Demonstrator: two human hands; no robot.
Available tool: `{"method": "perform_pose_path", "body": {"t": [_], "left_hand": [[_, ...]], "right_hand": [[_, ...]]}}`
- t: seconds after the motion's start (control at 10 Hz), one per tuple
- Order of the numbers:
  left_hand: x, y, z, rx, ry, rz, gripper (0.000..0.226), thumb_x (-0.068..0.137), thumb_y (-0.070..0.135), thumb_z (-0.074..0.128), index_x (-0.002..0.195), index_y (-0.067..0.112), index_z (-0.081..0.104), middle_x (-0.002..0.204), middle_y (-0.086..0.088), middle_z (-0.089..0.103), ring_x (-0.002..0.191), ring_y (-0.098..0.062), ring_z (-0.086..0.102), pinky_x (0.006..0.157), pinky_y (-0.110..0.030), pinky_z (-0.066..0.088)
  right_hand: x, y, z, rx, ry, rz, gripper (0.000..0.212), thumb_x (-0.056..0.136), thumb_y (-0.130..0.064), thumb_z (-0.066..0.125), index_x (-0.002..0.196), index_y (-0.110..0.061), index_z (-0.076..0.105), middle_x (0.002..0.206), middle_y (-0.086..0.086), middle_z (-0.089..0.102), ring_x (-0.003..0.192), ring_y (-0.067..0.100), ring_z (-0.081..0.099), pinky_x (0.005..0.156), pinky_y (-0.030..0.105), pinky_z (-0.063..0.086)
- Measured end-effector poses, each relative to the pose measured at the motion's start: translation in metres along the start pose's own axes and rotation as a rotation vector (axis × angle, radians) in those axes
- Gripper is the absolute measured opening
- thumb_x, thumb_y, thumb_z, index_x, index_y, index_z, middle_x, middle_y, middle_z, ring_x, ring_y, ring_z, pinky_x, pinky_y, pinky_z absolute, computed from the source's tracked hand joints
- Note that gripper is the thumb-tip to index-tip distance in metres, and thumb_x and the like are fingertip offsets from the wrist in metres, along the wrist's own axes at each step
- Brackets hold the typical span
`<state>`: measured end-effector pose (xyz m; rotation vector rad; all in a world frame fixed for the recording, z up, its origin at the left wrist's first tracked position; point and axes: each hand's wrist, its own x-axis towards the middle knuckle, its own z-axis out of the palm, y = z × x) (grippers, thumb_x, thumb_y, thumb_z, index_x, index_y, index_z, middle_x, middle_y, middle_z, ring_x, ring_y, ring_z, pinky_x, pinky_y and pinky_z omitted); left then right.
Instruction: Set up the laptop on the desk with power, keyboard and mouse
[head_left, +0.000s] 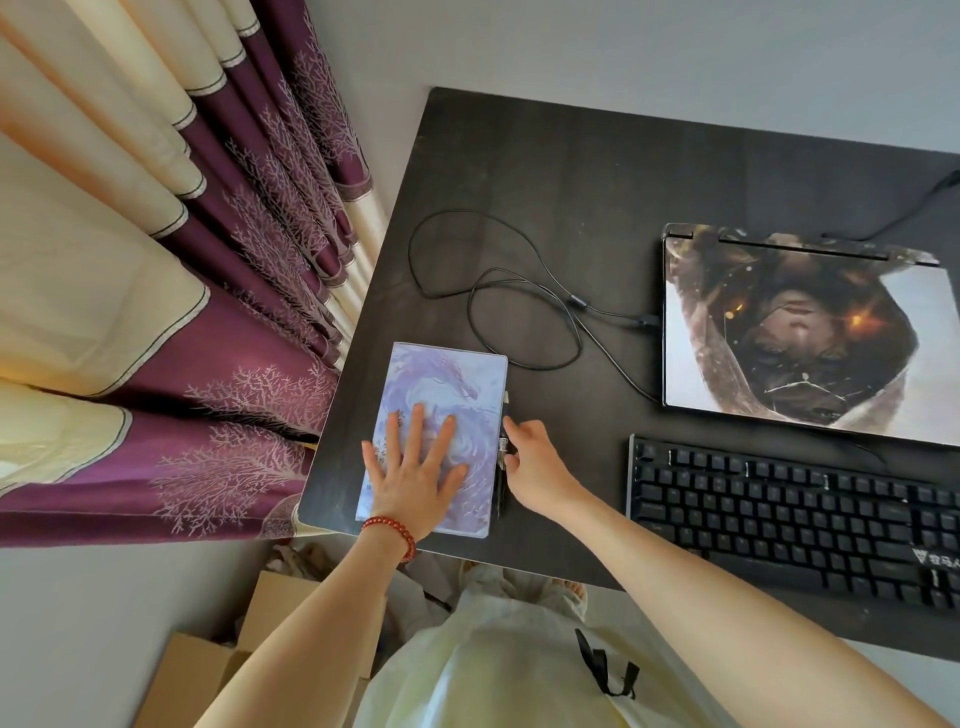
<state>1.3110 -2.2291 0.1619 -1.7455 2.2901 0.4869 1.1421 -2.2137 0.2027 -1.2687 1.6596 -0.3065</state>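
A closed laptop with a printed picture on its lid lies at the right of the dark desk. A black keyboard sits in front of it. A black cable loops across the desk and plugs into the laptop's left side. My left hand lies flat, fingers spread, on a pale purple notebook at the desk's front left corner. My right hand pinches a dark pen lying along the notebook's right edge. No mouse is in view.
Purple and cream curtains hang left of the desk. Cardboard boxes stand on the floor below the desk's front left corner. A second cable runs from behind the laptop to the right edge.
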Motion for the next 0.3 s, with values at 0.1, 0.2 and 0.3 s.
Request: {"method": "perform_pose_path", "body": {"t": [0.1,0.2,0.3], "left_hand": [[0.000,0.000,-0.001,0.007,-0.020,0.002,0.062,0.088,0.061,0.013,0.130,0.044,-0.029,0.155,0.000,-0.020,0.139,-0.029,-0.024,0.108,-0.058,-0.012],[-0.001,0.000,-0.003,0.011,-0.033,0.001,0.062,0.089,0.061,0.014,0.130,0.044,-0.029,0.154,0.000,-0.020,0.139,-0.029,-0.024,0.109,-0.058,-0.011],[-0.001,0.002,-0.005,0.004,-0.041,0.013,0.061,0.089,0.060,0.015,0.131,0.044,-0.027,0.154,0.000,-0.020,0.139,-0.030,-0.024,0.109,-0.059,-0.010]], "right_hand": [[0.000,-0.004,-0.001,0.019,-0.011,-0.009,0.038,0.093,-0.009,0.037,0.130,-0.015,0.037,0.118,0.006,0.032,0.089,0.016,0.046,0.084,0.017,0.031],[0.001,0.001,-0.001,0.010,-0.001,0.006,0.039,0.094,-0.009,0.037,0.133,-0.011,0.037,0.125,0.011,0.035,0.092,0.016,0.047,0.086,0.018,0.031],[-0.002,-0.004,-0.014,0.069,0.057,0.057,0.039,0.095,-0.012,0.038,0.133,-0.011,0.039,0.132,0.014,0.037,0.105,0.021,0.052,0.093,0.022,0.034]]}}
